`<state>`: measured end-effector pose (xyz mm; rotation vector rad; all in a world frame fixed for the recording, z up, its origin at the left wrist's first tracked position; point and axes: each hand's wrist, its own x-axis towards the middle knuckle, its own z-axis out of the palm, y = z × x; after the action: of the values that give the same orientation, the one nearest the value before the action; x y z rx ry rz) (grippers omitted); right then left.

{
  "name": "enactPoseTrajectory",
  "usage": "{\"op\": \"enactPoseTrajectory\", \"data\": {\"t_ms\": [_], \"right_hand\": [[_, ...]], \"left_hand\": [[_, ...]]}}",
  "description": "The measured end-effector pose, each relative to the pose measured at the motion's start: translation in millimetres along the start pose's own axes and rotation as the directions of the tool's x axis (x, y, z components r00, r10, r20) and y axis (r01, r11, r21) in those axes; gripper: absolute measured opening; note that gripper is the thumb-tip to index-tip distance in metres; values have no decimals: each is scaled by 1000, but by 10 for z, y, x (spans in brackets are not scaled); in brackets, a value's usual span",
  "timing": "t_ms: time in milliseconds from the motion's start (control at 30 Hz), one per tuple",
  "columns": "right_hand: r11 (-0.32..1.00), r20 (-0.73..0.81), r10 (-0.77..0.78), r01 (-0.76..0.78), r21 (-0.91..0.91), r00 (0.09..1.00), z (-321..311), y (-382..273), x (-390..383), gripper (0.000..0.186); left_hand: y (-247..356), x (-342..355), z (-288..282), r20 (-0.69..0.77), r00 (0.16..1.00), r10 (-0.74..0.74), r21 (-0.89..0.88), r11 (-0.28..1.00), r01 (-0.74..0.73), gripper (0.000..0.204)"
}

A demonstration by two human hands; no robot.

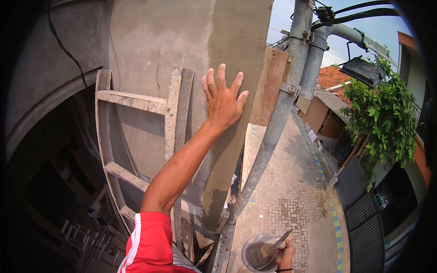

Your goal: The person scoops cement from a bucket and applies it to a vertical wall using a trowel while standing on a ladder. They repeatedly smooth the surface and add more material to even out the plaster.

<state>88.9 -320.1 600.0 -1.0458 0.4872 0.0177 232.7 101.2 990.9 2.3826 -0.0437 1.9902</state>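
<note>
My left hand (pixel 223 101) is raised in front of the plastered wall (pixel 164 36), its fingers spread and holding nothing. Whether its palm touches the surface I cannot tell. Under and around the fingers runs a darker, damp-looking band of plaster (pixel 236 32) along the wall's right edge. Low at the bottom, my right hand (pixel 286 255) is closed on a trowel (pixel 282 239), whose blade tilts up over a bucket (pixel 248 255). Grey mortar (pixel 263 255) lies inside the bucket. The fingers partly hide the trowel's handle, and a bucket handle may be in the grip too.
A mortar-stained wooden ladder (pixel 132 101) leans on the wall left of my arm. Metal poles (pixel 273 141) carrying cables (pixel 359 18) and a floodlight (pixel 362 70) rise close on the right. Far below lies a paved lane (pixel 291 195), with a leafy tree (pixel 382 113) beside it.
</note>
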Motion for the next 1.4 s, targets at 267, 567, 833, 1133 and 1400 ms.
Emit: {"op": "enactPoseTrajectory", "data": {"t_ms": [267,567,833,1133,1400], "right_hand": [[999,22,25,-26,41,999,-54,-4,-19,22],[1000,40,-30,30,6,999,-98,6,8,21],[1000,52,10,-11,15,999,-68,105,86,23],[1000,40,14,-13,-14,999,-43,137,111,23],[998,24,47,-48,29,999,-25,67,72,22]], "left_hand": [[27,47,47,-13,1000,-15,-23,1000,15,46],[6,104,28,-28,1000,6,18,1000,-5,43],[-17,214,33,-131,989,64,0,998,-65,33],[-62,383,78,-183,981,71,-21,997,-76,20],[-67,476,70,-137,989,64,-35,997,-69,17]]}}
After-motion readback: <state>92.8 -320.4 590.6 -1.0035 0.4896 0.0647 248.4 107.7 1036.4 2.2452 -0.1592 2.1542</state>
